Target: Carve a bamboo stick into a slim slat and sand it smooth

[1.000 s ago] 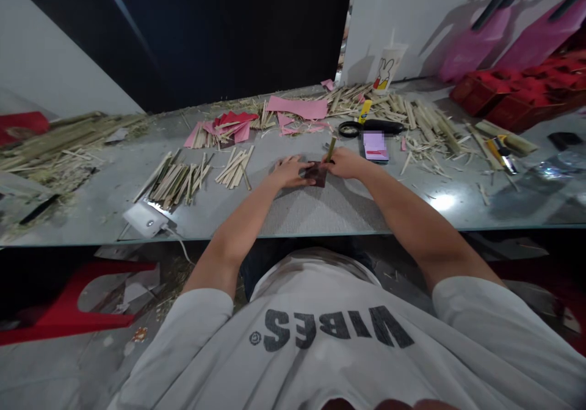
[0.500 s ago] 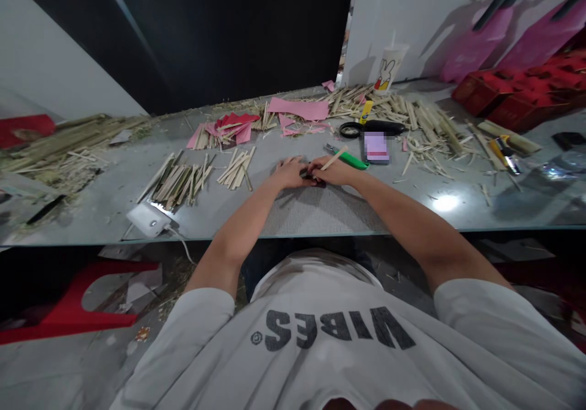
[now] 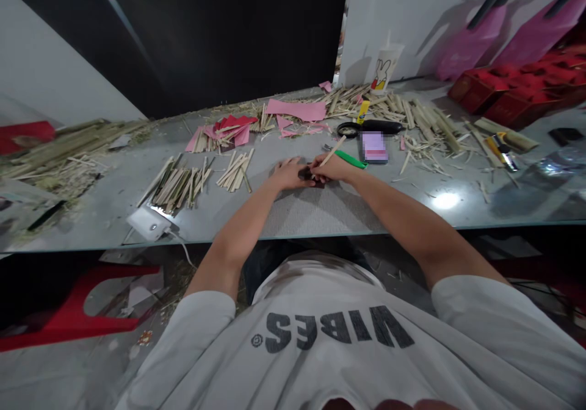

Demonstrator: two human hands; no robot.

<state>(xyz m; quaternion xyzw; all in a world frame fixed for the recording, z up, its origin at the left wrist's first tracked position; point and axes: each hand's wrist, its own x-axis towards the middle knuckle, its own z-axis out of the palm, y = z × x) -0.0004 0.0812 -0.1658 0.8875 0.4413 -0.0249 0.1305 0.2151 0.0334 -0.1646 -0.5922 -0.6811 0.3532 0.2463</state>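
Observation:
My left hand (image 3: 288,174) rests on the table with some fingers spread, its thumb and forefinger around a small dark brown block (image 3: 304,172). Pinched in my right hand (image 3: 333,168) is a thin bamboo strip (image 3: 336,149), slanting up to the right like a pen. The strip's lower end is hidden by my fingers at the block. Just beyond my right hand lies a green-handled cutter (image 3: 351,158). A small pile of cut bamboo strips (image 3: 235,171) is left of my left hand.
More strips (image 3: 176,184) and a white adapter (image 3: 149,222) lie to the left. Pink paper (image 3: 295,110), black-handled scissors (image 3: 348,130) and a phone (image 3: 374,147) are beyond my hands. Behind stands a cup (image 3: 386,68). Red boxes (image 3: 517,102) fill the far right.
The bamboo strip in my right hand is now tilted more steeply. My right hand has shifted slightly, while my left hand stays by the dark block. The view has moved a little.

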